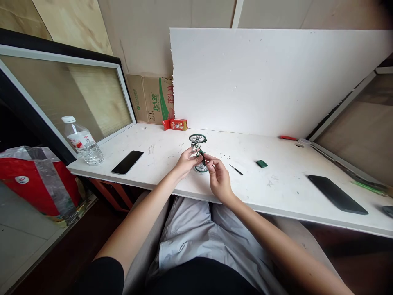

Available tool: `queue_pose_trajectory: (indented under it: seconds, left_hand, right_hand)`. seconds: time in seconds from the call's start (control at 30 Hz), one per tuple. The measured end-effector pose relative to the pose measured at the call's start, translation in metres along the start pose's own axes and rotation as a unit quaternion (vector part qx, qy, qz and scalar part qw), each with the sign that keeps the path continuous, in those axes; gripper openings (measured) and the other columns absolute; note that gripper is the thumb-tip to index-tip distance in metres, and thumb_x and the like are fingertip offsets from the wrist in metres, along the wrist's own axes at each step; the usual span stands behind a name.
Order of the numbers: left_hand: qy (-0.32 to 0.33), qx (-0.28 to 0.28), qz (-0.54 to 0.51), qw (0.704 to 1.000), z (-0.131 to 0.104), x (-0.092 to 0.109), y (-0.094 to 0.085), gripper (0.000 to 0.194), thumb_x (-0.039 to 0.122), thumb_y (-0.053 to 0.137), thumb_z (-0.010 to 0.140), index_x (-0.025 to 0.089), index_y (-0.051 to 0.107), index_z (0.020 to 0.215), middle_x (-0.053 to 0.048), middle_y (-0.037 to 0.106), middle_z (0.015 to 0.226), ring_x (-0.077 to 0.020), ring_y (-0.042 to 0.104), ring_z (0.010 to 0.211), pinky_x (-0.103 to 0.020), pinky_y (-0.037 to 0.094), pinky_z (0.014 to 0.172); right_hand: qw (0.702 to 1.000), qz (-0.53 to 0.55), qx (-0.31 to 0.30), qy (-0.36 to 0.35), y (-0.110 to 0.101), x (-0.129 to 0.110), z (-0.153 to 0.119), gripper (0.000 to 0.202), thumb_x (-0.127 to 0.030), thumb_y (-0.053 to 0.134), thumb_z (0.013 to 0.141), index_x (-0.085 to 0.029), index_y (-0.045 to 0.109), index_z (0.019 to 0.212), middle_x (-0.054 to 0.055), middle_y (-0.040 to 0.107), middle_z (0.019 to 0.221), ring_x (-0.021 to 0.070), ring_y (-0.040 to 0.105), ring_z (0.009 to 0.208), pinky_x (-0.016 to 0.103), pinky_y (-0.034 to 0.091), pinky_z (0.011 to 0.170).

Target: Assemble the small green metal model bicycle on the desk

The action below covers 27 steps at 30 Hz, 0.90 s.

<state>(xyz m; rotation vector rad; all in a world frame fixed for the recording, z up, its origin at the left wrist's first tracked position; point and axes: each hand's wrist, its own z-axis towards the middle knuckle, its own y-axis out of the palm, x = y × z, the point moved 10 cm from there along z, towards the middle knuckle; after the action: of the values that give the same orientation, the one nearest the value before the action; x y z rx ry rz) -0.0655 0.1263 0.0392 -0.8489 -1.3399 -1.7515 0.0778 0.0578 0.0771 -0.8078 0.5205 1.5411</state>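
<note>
A small green model bicycle (pixel 197 139) with spoked wheels is held over the white table, close to its front edge. My left hand (pixel 185 162) grips its frame from the left, fingers closed around the middle part. From the other side, my right hand (pixel 220 177) has thumb and forefinger pinched together at the dark middle of the bicycle; whatever sits between those fingertips is too small to make out. A thin dark screwdriver-like tool (pixel 236 169) lies on the table to the right of my right hand. Farther right is a small green block (pixel 262 164).
A phone (pixel 127 162) and a water bottle (pixel 83 142) stand at the table's left. At the right lies a flat black slab (pixel 337 194). Against the back are a red packet (pixel 178 124), a cardboard box (pixel 150 98) and a white panel (pixel 270 82). A red object (pixel 287 137) rests near the back right.
</note>
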Motion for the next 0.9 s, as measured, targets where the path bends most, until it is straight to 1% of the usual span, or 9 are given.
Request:
queue_pose_trajectory:
  seconds: [0.1, 0.17, 0.2, 0.33, 0.43, 0.57, 0.67, 0.77, 0.9]
  left_hand:
    - [-0.020, 0.010, -0.020, 1.000, -0.002, -0.005, 0.003, 0.065, 0.014, 0.091, 0.075, 0.025, 0.069, 0.135, -0.011, 0.063, 0.138, -0.0202, 0.066, 0.110, -0.032, 0.052, 0.093]
    - [-0.037, -0.005, -0.046, 0.998, -0.005, -0.007, 0.009, 0.074, 0.012, 0.088, 0.078, 0.033, 0.065, 0.145, -0.009, 0.063, 0.138, -0.0192, 0.066, 0.111, -0.031, 0.053, 0.094]
    - [-0.043, -0.021, -0.054, 0.997, -0.007, -0.008, 0.014, 0.073, 0.013, 0.087, 0.079, 0.034, 0.064, 0.146, -0.008, 0.064, 0.135, -0.0188, 0.066, 0.110, -0.031, 0.052, 0.095]
    - [-0.044, -0.089, -0.049, 0.994, -0.013, -0.011, 0.036, 0.052, 0.017, 0.085, 0.084, 0.026, 0.073, 0.135, -0.010, 0.067, 0.133, -0.0200, 0.065, 0.117, -0.030, 0.049, 0.101]
    - [-0.043, -0.106, -0.057, 0.992, -0.016, -0.017, 0.044, 0.043, 0.018, 0.084, 0.087, 0.021, 0.076, 0.128, -0.013, 0.068, 0.137, -0.0217, 0.063, 0.125, -0.033, 0.046, 0.107]
    - [-0.065, -0.092, -0.090, 0.990, -0.017, -0.026, 0.046, 0.040, 0.021, 0.080, 0.091, 0.021, 0.075, 0.131, -0.014, 0.070, 0.135, -0.0225, 0.066, 0.121, -0.041, 0.046, 0.112]
    - [-0.070, -0.073, -0.096, 0.990, -0.017, -0.028, 0.046, 0.037, 0.020, 0.078, 0.092, 0.018, 0.075, 0.129, -0.013, 0.073, 0.127, -0.0219, 0.069, 0.113, -0.044, 0.048, 0.112]
    - [-0.059, -0.059, -0.099, 0.992, -0.018, -0.025, 0.049, 0.031, 0.022, 0.077, 0.093, 0.017, 0.075, 0.123, -0.013, 0.074, 0.122, -0.0232, 0.069, 0.113, -0.046, 0.050, 0.111]
    - [-0.042, -0.028, -0.095, 0.994, -0.019, -0.020, 0.050, 0.023, 0.029, 0.079, 0.092, 0.015, 0.073, 0.110, -0.012, 0.074, 0.114, -0.0255, 0.069, 0.114, -0.047, 0.052, 0.107]
  right_hand:
    - [1.000, 0.001, -0.001, 0.000, -0.005, -0.002, -0.001, 0.020, -0.045, 0.051, 0.111, -0.027, 0.057, 0.104, 0.014, 0.065, 0.146, 0.0283, 0.063, 0.135, 0.051, 0.051, 0.113]
    - [1.000, 0.009, -0.006, 0.005, -0.007, -0.002, -0.001, 0.020, -0.045, 0.052, 0.110, -0.027, 0.058, 0.106, 0.013, 0.066, 0.145, 0.0281, 0.063, 0.135, 0.052, 0.051, 0.113]
    - [1.000, 0.019, -0.009, 0.010, -0.007, -0.001, 0.000, 0.020, -0.046, 0.052, 0.110, -0.027, 0.058, 0.106, 0.012, 0.067, 0.144, 0.0279, 0.064, 0.133, 0.052, 0.052, 0.113]
    - [0.996, 0.075, -0.003, 0.037, -0.011, 0.008, 0.003, 0.023, -0.050, 0.055, 0.108, -0.027, 0.059, 0.104, 0.011, 0.071, 0.132, 0.0266, 0.067, 0.124, 0.051, 0.054, 0.110]
    - [0.993, 0.104, 0.016, 0.056, -0.018, 0.014, 0.008, 0.026, -0.053, 0.058, 0.107, -0.027, 0.061, 0.104, 0.009, 0.072, 0.121, 0.0242, 0.069, 0.114, 0.048, 0.058, 0.106]
    - [0.985, 0.144, 0.037, 0.085, -0.028, 0.021, 0.014, 0.031, -0.057, 0.061, 0.104, -0.026, 0.061, 0.099, 0.006, 0.072, 0.108, 0.0207, 0.070, 0.099, 0.042, 0.062, 0.094]
    - [0.986, 0.137, 0.027, 0.086, -0.032, 0.021, 0.017, 0.031, -0.056, 0.061, 0.104, -0.026, 0.062, 0.099, 0.006, 0.072, 0.107, 0.0193, 0.070, 0.094, 0.038, 0.062, 0.089]
    - [0.995, 0.083, 0.022, 0.059, -0.037, 0.018, 0.016, 0.029, -0.054, 0.058, 0.106, -0.026, 0.062, 0.105, 0.008, 0.072, 0.117, 0.0212, 0.071, 0.101, 0.040, 0.061, 0.090]
    - [0.999, -0.038, 0.011, 0.005, -0.040, 0.011, 0.012, 0.026, -0.051, 0.052, 0.109, -0.026, 0.061, 0.108, 0.011, 0.072, 0.131, 0.0253, 0.070, 0.115, 0.044, 0.059, 0.096]
